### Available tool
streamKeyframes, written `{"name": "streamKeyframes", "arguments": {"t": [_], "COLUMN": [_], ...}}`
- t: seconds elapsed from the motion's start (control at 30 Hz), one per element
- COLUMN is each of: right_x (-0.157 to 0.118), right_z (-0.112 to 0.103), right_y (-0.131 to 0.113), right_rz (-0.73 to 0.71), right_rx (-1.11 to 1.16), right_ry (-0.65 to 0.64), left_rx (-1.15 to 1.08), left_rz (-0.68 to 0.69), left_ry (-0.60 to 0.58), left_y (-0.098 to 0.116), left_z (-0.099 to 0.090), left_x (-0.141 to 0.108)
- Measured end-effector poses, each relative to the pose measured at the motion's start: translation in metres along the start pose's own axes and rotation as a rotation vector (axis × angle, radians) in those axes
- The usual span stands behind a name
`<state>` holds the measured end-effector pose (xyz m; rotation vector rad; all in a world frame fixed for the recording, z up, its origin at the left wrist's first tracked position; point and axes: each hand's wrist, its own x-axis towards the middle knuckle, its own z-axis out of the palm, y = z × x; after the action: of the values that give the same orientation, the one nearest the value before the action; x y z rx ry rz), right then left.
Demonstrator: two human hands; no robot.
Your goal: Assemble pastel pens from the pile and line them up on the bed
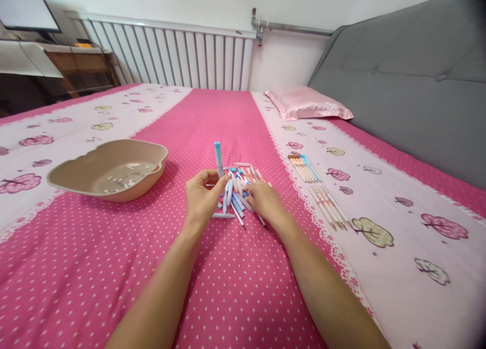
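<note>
Between the thumb and fingers of my left hand (203, 194), a light blue pen barrel (217, 154) stands upright with its darker blue end on top. My right hand (261, 200) reaches into the right side of a loose pile of pen parts (230, 192), fingers bent and pressed together. Whatever its fingertips pinch is hidden under them. The pile mixes pale lilac barrels, blue pieces, pinkish barrels and thin white refills (238, 217) with dark tips. One pale barrel (223, 216) lies apart at the pile's near edge.
A beige basin (152, 179) with small white pieces inside stands at left. To the right lie a row of orange and blue pens (304, 168) and a row of pale pens (329, 207). Farther off are a pink pillow (307, 103), a radiator (170, 53) and a grey headboard (402, 76).
</note>
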<state>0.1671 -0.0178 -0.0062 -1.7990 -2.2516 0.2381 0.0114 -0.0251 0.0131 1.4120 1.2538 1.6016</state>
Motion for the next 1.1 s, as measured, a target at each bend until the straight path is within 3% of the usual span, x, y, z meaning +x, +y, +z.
{"name": "streamKeyframes", "arguments": {"t": [0.13, 0.37, 0.47, 0.63, 0.77, 1.1], "right_x": [0.001, -0.001, -0.001, -0.007, -0.019, -0.022], "right_z": [0.002, 0.0, -0.009, -0.035, -0.053, -0.056], "right_y": [0.001, 0.0, 0.0, -0.005, -0.012, -0.016], "right_rz": [-0.006, 0.023, 0.017, -0.1, -0.136, -0.164], "right_rx": [-0.023, 0.148, 0.371, 0.956, 1.077, 1.116], "right_ry": [-0.023, 0.063, 0.215, 0.597, 0.768, 0.671], "left_rx": [-0.002, 0.06, 0.132, 0.267, 0.403, 0.495], "left_rz": [-0.001, 0.041, 0.075, 0.139, 0.214, 0.231], "left_ry": [-0.011, -0.04, -0.047, -0.084, -0.132, -0.193], "left_y": [0.0, 0.0, 0.0, 0.0, -0.003, -0.006], "left_z": [0.0, 0.001, 0.0, -0.001, 0.0, 0.0], "left_x": [0.0, -0.001, -0.002, -0.003, -0.004, -0.005]}}
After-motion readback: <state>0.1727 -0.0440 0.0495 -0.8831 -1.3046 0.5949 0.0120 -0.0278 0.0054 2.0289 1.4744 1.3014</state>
